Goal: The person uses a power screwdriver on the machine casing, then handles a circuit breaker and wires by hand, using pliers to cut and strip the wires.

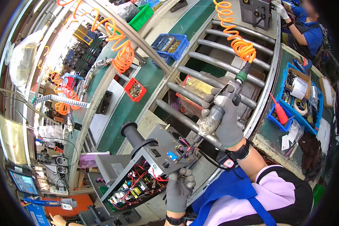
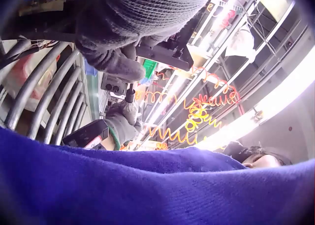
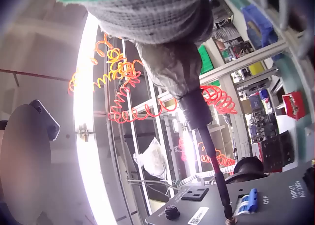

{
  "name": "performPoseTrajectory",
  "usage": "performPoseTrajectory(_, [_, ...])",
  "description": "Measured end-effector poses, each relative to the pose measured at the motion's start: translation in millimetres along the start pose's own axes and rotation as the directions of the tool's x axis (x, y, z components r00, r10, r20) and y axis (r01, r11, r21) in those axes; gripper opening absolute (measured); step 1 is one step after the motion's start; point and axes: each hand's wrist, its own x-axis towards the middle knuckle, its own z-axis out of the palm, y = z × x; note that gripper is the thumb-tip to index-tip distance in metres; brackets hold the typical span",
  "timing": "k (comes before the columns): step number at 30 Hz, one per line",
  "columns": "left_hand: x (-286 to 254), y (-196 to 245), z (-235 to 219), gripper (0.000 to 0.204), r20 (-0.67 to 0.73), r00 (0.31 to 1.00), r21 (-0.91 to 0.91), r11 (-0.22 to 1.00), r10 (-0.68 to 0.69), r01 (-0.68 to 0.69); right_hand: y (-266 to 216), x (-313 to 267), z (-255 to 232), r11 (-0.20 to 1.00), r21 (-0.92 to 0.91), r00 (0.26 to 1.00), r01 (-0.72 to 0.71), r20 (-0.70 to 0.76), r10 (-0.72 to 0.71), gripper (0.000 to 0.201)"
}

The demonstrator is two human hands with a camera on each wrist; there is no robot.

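Observation:
My gloved right hand (image 1: 229, 122) grips a pneumatic screwdriver (image 1: 211, 119) wrapped in worn tape, fed by an orange coiled hose. Its long bit (image 3: 216, 171) runs down to a screw spot beside the blue switch (image 3: 248, 201) on a grey panel (image 3: 206, 207) marked OFF and INPUT AC 230V. This panel is the end of an open-cased machine with red wires and circuit boards (image 1: 133, 190) showing inside. At the panel's near edge, my gloved left hand (image 1: 179, 192) has its fingers curled and holds that edge. A black spool holder (image 1: 133, 135) sticks up from the machine.
Metal rollers (image 1: 182, 118) run beside the machine, with a red bin (image 1: 184, 100) beneath. Blue trays (image 1: 301, 98) and a red bottle (image 1: 278, 111) stand on the right bench. A red screw bin (image 1: 135, 90) sits across the green belt. Another person (image 1: 309, 34) works at the far right.

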Motion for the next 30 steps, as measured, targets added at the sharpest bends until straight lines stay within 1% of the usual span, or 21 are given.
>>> performPoseTrajectory(2, [2,1,0,0.046,0.003,1.000,-0.002,1.000,-0.025,0.025,-1,0,1,1.000,-0.023,1.000,-0.003,-0.018,0.003,0.031])
performPoseTrajectory(4, [4,1,-2,0.045,0.047,0.998,-0.035,0.999,-0.029,0.031,-2,2,2,0.997,-0.077,0.999,-0.017,-0.045,0.013,0.029])
performPoseTrajectory(5, [4,1,-4,0.044,0.068,0.997,-0.052,0.998,-0.031,0.035,-2,4,2,0.996,-0.074,0.996,-0.041,-0.086,0.035,0.026])
performPoseTrajectory(7, [5,1,-6,0.043,0.067,0.997,-0.048,0.998,-0.032,0.036,0,6,1,0.994,-0.065,0.983,-0.090,-0.168,0.078,0.020])
performPoseTrajectory(10, [4,1,-5,0.042,0.083,0.996,-0.066,0.997,-0.035,0.041,9,7,-10,0.982,-0.144,0.976,-0.121,-0.195,0.092,0.017])
performPoseTrajectory(11, [4,1,-3,0.041,0.091,0.995,-0.075,0.996,-0.035,0.042,9,5,-9,0.987,-0.108,0.973,-0.116,-0.214,0.091,0.016])
performPoseTrajectory(13, [3,3,1,0.041,0.054,0.998,-0.051,0.998,-0.028,0.031,6,0,-2,0.993,-0.036,0.962,-0.112,-0.254,0.099,0.015])
performPoseTrajectory(14, [2,3,1,0.042,0.033,0.999,-0.041,0.999,-0.028,0.029,5,-1,-4,0.995,0.021,0.967,-0.095,-0.235,0.097,0.016])
performPoseTrajectory(17, [2,5,0,0.043,0.040,0.998,-0.027,0.999,-0.039,0.040,0,-2,-5,0.999,0.028,0.992,-0.028,-0.121,0.031,0.020])
performPoseTrajectory(18, [1,5,1,0.043,0.033,0.999,-0.022,0.999,-0.031,0.032,1,-1,-7,0.999,0.043,0.994,-0.014,-0.112,0.019,0.023])
performPoseTrajectory(21, [1,5,5,0.043,0.032,0.999,-0.010,1.000,-0.019,0.020,2,-2,-3,0.999,0.013,0.982,-0.039,-0.184,0.040,0.024])
performPoseTrajectory(22, [1,5,3,0.043,0.036,0.999,-0.007,1.000,-0.019,0.019,2,-4,-1,0.998,0.027,0.978,-0.053,-0.203,0.058,0.024])
performPoseTrajectory(26, [1,6,-5,0.037,0.089,0.995,-0.034,0.998,-0.051,0.054,-1,-6,1,0.999,0.054,0.986,0.004,-0.166,0.005,0.024])
performPoseTrajectory(30, [0,7,1,0.036,0.073,0.996,-0.020,0.999,-0.047,0.049,0,-6,-2,0.999,0.021,0.990,0.028,-0.141,-0.025,0.024])
